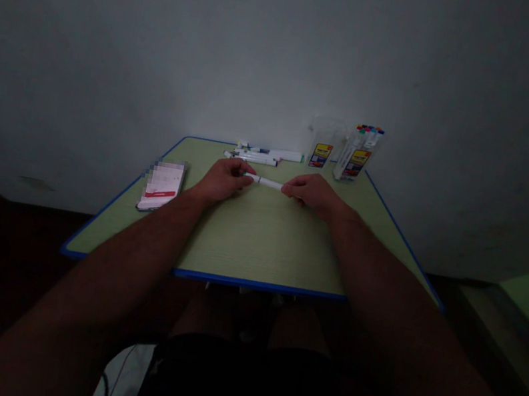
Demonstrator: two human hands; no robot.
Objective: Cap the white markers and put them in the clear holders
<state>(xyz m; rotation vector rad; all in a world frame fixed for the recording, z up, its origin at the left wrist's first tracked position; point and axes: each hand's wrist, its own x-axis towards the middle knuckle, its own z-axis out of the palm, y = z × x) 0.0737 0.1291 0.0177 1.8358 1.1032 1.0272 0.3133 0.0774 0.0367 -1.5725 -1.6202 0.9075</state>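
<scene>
A white marker (269, 183) lies sideways between my two hands, over the middle of the table. My left hand (228, 180) pinches its left end, where a bit of green shows. At the other end, the fingers of my right hand (310, 190) are closed on the marker's tip. Just beyond my hands, several white markers (256, 157) lie loosely side by side near the back edge.
A clear plastic case (322, 147) with a yellow label stands at the back right. Beside it is a second case (356, 159) filled with colour-capped markers. A phone (163, 186) lies at the left of the blue-edged table (260, 251); a wall (270, 43) rises behind.
</scene>
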